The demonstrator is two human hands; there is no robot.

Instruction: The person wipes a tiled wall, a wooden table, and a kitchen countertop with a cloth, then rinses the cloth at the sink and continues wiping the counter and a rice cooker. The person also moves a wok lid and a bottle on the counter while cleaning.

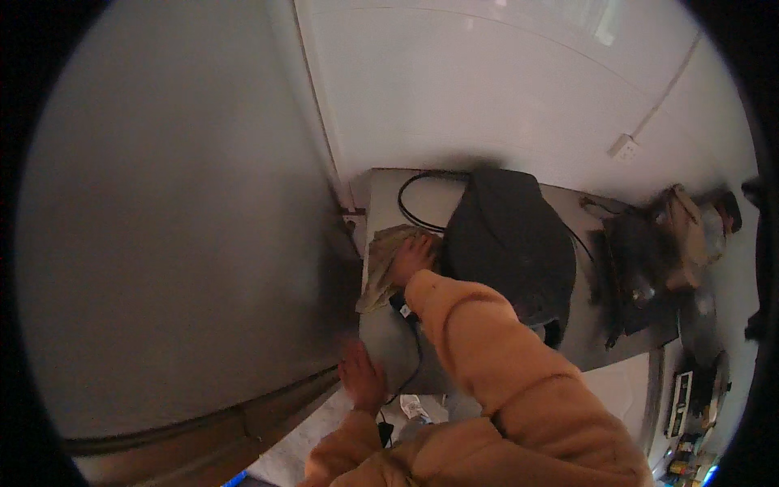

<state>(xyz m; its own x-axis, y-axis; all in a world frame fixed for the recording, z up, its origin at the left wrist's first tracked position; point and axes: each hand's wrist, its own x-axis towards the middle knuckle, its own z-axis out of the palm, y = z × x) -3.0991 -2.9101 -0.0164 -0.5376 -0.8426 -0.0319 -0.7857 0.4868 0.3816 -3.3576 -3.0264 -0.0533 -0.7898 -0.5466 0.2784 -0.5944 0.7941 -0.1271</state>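
Note:
My right hand presses down on a crumpled greenish-brown cloth on the grey tabletop, its fingers spread over the fabric. Just right of the cloth stands a large dark grey, smooth-shelled object whose kind I cannot tell. A black cable loops out behind it. Near my right wrist lies a small black device with a thin cord running toward the table's front edge. My left hand rests at the table's front left corner, holding nothing that shows.
A big grey panel rises close on the left. Dark and tan bags sit at the table's right end. The white wall behind bears a socket. Papers and a black plug-like item lie below the front edge.

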